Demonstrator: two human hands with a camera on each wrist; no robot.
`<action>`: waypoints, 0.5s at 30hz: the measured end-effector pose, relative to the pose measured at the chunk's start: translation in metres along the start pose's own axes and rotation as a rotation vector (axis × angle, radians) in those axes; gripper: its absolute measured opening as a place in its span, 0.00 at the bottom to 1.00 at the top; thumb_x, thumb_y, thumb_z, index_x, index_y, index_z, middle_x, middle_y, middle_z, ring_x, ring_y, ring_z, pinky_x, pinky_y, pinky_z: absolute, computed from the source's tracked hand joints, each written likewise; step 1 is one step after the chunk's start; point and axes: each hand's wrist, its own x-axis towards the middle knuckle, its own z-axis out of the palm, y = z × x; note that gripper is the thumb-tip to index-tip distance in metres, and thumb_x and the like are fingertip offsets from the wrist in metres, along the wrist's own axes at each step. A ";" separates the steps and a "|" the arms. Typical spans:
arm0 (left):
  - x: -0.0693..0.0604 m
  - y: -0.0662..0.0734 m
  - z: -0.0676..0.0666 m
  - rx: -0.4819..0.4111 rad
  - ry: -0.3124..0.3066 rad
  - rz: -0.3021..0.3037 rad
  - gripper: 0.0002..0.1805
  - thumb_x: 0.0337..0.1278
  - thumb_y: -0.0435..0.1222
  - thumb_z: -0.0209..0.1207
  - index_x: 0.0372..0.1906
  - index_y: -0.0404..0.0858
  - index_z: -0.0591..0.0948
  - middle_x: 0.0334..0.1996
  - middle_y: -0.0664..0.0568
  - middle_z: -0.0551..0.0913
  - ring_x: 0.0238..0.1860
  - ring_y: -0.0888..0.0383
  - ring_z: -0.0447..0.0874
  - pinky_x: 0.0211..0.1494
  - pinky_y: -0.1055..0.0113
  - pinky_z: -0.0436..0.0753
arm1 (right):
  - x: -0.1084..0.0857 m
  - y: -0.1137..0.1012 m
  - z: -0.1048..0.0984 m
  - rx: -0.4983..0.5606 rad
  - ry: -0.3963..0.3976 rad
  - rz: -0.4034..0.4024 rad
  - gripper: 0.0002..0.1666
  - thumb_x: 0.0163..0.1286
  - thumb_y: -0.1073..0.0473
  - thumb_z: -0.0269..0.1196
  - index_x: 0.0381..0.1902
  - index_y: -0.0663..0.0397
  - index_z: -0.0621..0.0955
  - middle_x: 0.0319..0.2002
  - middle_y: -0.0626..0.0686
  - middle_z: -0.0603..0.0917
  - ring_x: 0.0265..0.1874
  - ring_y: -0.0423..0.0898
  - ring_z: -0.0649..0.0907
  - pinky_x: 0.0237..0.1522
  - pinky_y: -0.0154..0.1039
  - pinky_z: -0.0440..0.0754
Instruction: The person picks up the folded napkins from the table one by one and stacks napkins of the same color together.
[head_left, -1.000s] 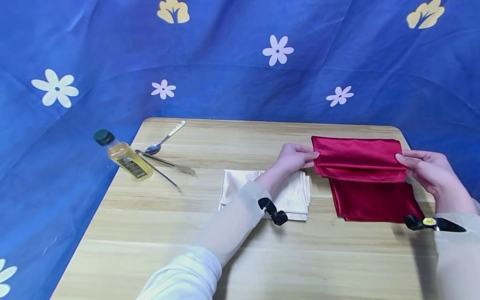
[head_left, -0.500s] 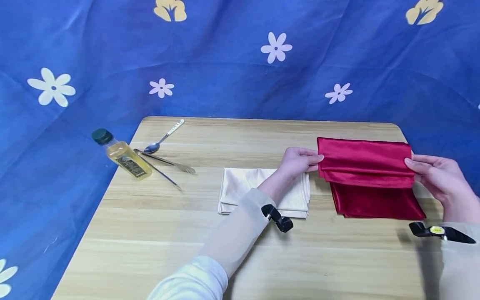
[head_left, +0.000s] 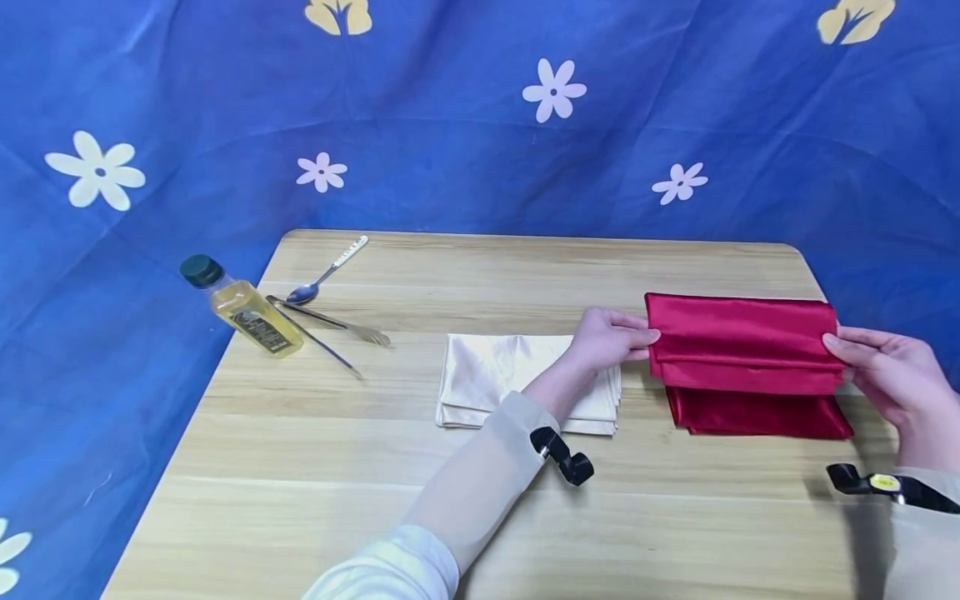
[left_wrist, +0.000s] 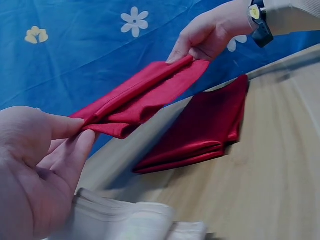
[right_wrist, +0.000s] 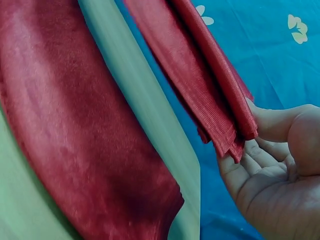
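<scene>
Both hands hold up a folded red satin cloth (head_left: 742,333), one at each short end. The left hand (head_left: 609,340) pinches its left end between thumb and fingers, and the right hand (head_left: 896,371) pinches the right end. In the left wrist view the raised cloth (left_wrist: 145,95) hangs clear of the table, with loose layers drooping. Below it lies a second folded red cloth (head_left: 757,414), its far part hidden in the head view by the held one. A folded white cloth (head_left: 487,375) rests on the table under the left forearm, which covers part of it.
On the wooden table's (head_left: 315,517) left side lie a spoon (head_left: 326,271), a fork (head_left: 352,329) and a thin dark stick-like utensil (head_left: 322,346). A bottle of yellow liquid with a green cap (head_left: 255,317) stands near the left edge. A blue flowered curtain (head_left: 450,125) hangs behind.
Both hands have moved to the right and nearer the person with the held red cloth, so it covers more of the red cloth below. The white cloth and the utensils stay put.
</scene>
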 end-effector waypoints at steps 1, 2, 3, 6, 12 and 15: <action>-0.001 -0.001 0.001 0.007 0.000 -0.002 0.04 0.59 0.24 0.73 0.37 0.33 0.89 0.32 0.47 0.90 0.32 0.55 0.92 0.46 0.58 0.92 | -0.001 0.001 -0.002 0.001 -0.001 0.000 0.08 0.73 0.61 0.72 0.37 0.40 0.92 0.28 0.45 0.90 0.21 0.40 0.85 0.23 0.32 0.86; -0.002 -0.003 0.002 0.012 -0.003 -0.002 0.04 0.59 0.24 0.73 0.36 0.33 0.89 0.32 0.48 0.90 0.31 0.55 0.92 0.46 0.58 0.92 | -0.002 0.001 -0.003 -0.002 -0.002 0.004 0.08 0.73 0.61 0.71 0.37 0.40 0.92 0.28 0.45 0.89 0.20 0.40 0.84 0.21 0.31 0.85; -0.003 -0.004 0.003 0.016 -0.004 -0.002 0.04 0.59 0.24 0.73 0.36 0.33 0.89 0.31 0.48 0.90 0.31 0.55 0.92 0.45 0.58 0.92 | -0.002 0.002 -0.004 -0.022 0.004 0.008 0.08 0.73 0.60 0.72 0.37 0.38 0.92 0.27 0.45 0.89 0.18 0.41 0.82 0.19 0.31 0.82; -0.005 -0.009 0.006 0.015 -0.013 0.003 0.05 0.59 0.23 0.73 0.34 0.34 0.89 0.30 0.48 0.90 0.30 0.56 0.91 0.45 0.57 0.92 | -0.004 0.004 -0.008 -0.057 0.016 0.025 0.07 0.72 0.59 0.73 0.36 0.36 0.92 0.26 0.45 0.88 0.16 0.42 0.79 0.16 0.33 0.79; -0.008 -0.018 0.012 -0.025 -0.037 0.003 0.05 0.58 0.20 0.71 0.35 0.30 0.88 0.29 0.45 0.90 0.32 0.52 0.92 0.40 0.62 0.93 | -0.005 0.011 -0.017 -0.030 -0.019 0.048 0.11 0.74 0.62 0.71 0.35 0.38 0.92 0.27 0.45 0.90 0.18 0.41 0.82 0.18 0.33 0.82; -0.009 -0.024 0.015 -0.021 -0.057 0.000 0.06 0.57 0.18 0.71 0.36 0.28 0.87 0.29 0.44 0.89 0.32 0.50 0.93 0.38 0.63 0.92 | -0.006 0.016 -0.020 -0.065 -0.014 0.068 0.11 0.74 0.60 0.71 0.34 0.36 0.92 0.28 0.44 0.90 0.18 0.41 0.82 0.17 0.33 0.80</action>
